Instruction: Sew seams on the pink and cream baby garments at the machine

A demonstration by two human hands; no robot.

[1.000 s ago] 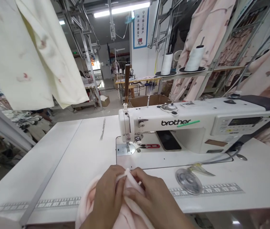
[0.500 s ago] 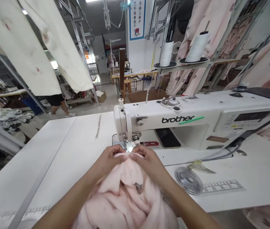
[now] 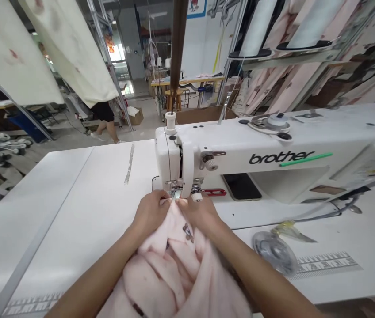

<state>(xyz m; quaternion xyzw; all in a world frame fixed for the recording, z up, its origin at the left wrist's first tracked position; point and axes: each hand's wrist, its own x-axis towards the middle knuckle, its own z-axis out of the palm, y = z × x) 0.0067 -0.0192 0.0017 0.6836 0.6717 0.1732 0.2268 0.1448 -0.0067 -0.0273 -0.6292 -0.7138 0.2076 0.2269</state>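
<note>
A pale pink printed fabric (image 3: 161, 274) lies bunched between my forearms, its top edge drawn up to the needle area of the white sewing machine (image 3: 227, 148). My left hand (image 3: 151, 212) pinches that edge just left of the presser foot (image 3: 174, 190). On the other side, my right hand (image 3: 200, 214) grips the same edge, its fingertips partly behind the machine head. The thumbs are close together in front of the needle; the needle tip itself is too small to make out.
Red thread snips (image 3: 214, 192) and a black phone (image 3: 242, 186) lie under the machine arm. To the right are a clear round plastic disc (image 3: 275, 251) and a printed ruler strip (image 3: 328, 265). Thread cones (image 3: 257, 28) stand behind. A person's legs (image 3: 106, 121) show at back left.
Both hands have brought the fabric edge closer to the presser foot, and the thumbs have shifted. The view has moved nearer the machine. The person in the background has walked to the right.
</note>
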